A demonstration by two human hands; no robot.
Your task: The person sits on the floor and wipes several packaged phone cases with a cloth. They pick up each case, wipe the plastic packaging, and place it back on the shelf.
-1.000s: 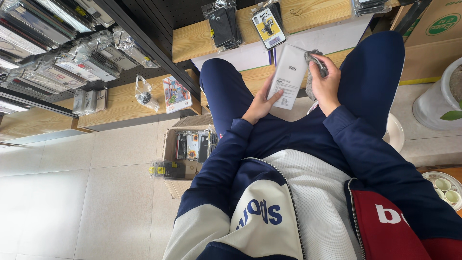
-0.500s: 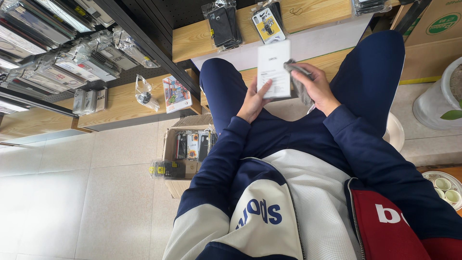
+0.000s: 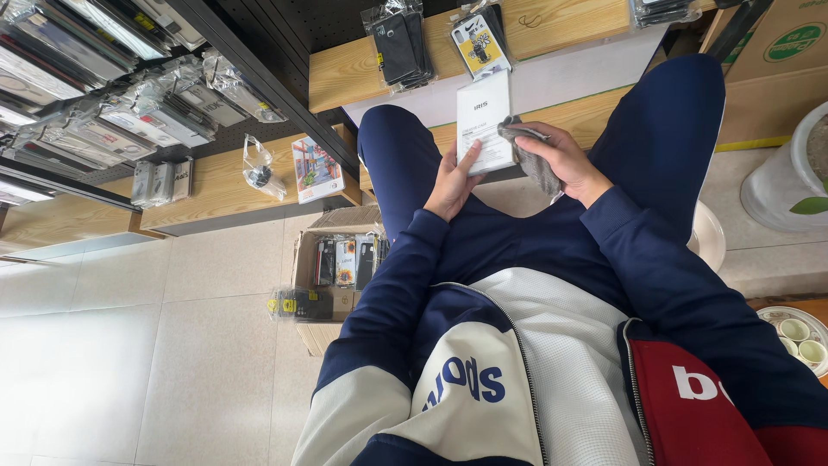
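My left hand (image 3: 450, 179) grips the lower left edge of a flat white packaged item (image 3: 483, 121), held upright between my knees. My right hand (image 3: 562, 160) holds a crumpled grey cloth (image 3: 533, 152) pressed against the right side of that white package. Both arms wear dark blue sleeves and rest over my dark blue trousers. I am seated, looking down at my lap.
Wooden shelves (image 3: 345, 73) ahead carry bagged phone cases (image 3: 401, 43). A cardboard box (image 3: 332, 259) of phone cases sits on the tiled floor by my left leg. More packaged cases hang on a rack (image 3: 103, 95) at the left. A white pot (image 3: 789, 173) stands at the right.
The white package has been turned from a tilted position to upright, facing me. My right hand with the cloth moved from the top right down onto its right side.
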